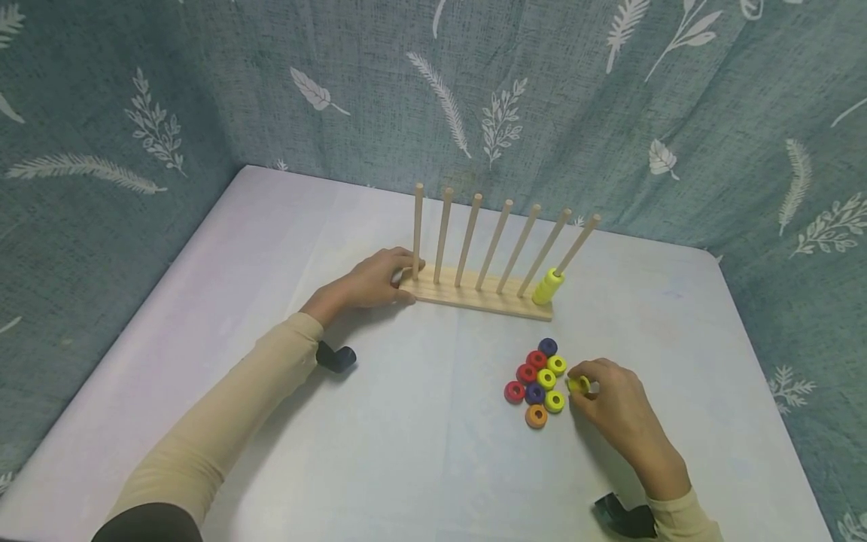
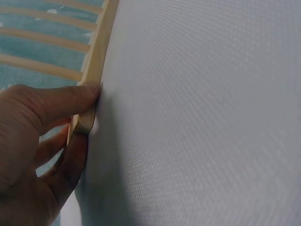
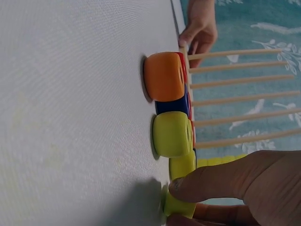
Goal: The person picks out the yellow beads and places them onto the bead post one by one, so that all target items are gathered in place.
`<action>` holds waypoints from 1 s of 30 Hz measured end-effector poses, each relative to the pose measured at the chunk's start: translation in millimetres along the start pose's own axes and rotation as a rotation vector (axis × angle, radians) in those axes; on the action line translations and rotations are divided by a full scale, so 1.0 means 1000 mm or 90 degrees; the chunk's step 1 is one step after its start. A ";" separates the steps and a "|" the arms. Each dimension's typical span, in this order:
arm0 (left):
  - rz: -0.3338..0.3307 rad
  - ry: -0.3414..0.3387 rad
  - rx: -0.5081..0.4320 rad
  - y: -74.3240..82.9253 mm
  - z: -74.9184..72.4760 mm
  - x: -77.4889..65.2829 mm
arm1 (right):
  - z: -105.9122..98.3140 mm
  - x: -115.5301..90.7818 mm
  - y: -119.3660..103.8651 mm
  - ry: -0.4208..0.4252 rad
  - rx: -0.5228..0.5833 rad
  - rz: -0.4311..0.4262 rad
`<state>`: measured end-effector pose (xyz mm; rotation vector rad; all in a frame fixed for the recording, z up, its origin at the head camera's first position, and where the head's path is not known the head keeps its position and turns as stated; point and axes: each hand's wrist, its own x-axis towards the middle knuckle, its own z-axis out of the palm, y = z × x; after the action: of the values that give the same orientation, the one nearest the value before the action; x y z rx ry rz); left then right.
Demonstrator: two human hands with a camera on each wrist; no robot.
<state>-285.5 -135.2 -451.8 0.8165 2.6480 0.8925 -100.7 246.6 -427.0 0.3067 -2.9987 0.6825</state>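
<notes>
My left hand [image 1: 375,280] grips the left end of a wooden base [image 1: 474,297] that carries a row of upright pegs. Its thumb lies along the near edge in the left wrist view, with fingers at the end and behind. Yellow beads [image 1: 548,286] are stacked low on the rightmost peg; the other pegs are bare. At the right, my right hand [image 1: 619,406] pinches a yellow bead [image 1: 579,385] between thumb and fingers, just beside a cluster of loose beads. In the right wrist view that bead [image 3: 178,205] is partly covered by the thumb.
The cluster holds an orange bead [image 1: 536,416], red beads [image 1: 515,391], dark blue beads [image 1: 535,393] and yellow beads [image 1: 555,401], in front of the base's right end. A leaf-patterned teal cloth [image 1: 379,98] hangs behind the white table [image 1: 379,452].
</notes>
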 end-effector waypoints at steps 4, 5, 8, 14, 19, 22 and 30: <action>-0.003 -0.002 0.000 0.000 0.001 0.000 | 0.000 -0.001 0.001 0.001 -0.012 -0.002; -0.003 -0.003 -0.001 0.000 0.001 0.000 | 0.000 -0.001 0.001 0.000 -0.014 -0.002; -0.004 -0.004 -0.001 0.000 0.001 -0.001 | -0.001 -0.002 0.001 -0.001 -0.018 -0.005; -0.009 -0.004 0.002 0.002 -0.001 -0.001 | -0.006 0.000 0.001 -0.001 -0.026 -0.008; -0.012 -0.002 0.004 0.003 -0.002 -0.001 | -0.015 0.004 -0.003 0.006 -0.028 -0.025; -0.006 -0.002 0.003 0.002 -0.002 -0.002 | -0.022 0.007 -0.004 0.012 -0.025 -0.031; 0.000 -0.004 0.000 0.001 -0.002 -0.002 | -0.045 0.015 -0.005 0.059 -0.019 -0.032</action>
<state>-284.4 -136.6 -449.9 0.8174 2.6436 0.8881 -113.7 258.7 -382.9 0.3371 -2.8997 0.6283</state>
